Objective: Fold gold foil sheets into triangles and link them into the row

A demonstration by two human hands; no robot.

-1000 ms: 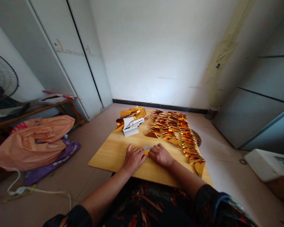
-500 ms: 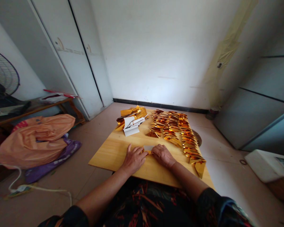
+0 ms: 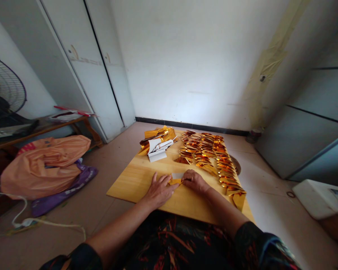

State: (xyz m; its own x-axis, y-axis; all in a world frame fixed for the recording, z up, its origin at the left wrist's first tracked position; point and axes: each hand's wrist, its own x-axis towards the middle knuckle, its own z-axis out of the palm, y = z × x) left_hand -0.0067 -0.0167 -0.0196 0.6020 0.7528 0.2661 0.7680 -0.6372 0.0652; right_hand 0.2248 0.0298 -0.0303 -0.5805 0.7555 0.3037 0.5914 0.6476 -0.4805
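Observation:
A small sheet of gold foil paper [image 3: 175, 182], with a pale grey-white side showing, lies partly folded on the wooden board in front of me. My left hand [image 3: 159, 190] is at its left end, holding it down between thumb and fingers, with one finger raised. At the right end my right hand [image 3: 195, 182] has its fingers closed in a pinch on the paper's edge. Beyond my right hand stand rows of folded gold foil pieces [image 3: 203, 150], packed close together. A stack of loose gold foil sheets [image 3: 159, 132] lies at the board's far left.
An open white paper wrapper [image 3: 157, 155] sits in front of the loose sheets. The wooden board [image 3: 129, 183] has a wall behind it. Left on the floor are an orange bag [image 3: 45, 165], a purple bag [image 3: 59, 195] and a cable [image 3: 59, 224]. A white box [image 3: 318, 197] stands right.
The gold strip along the paper's near edge shows wider between my hands. My left thumb has slid slightly right along it, and my right fingers have curled in at the edge.

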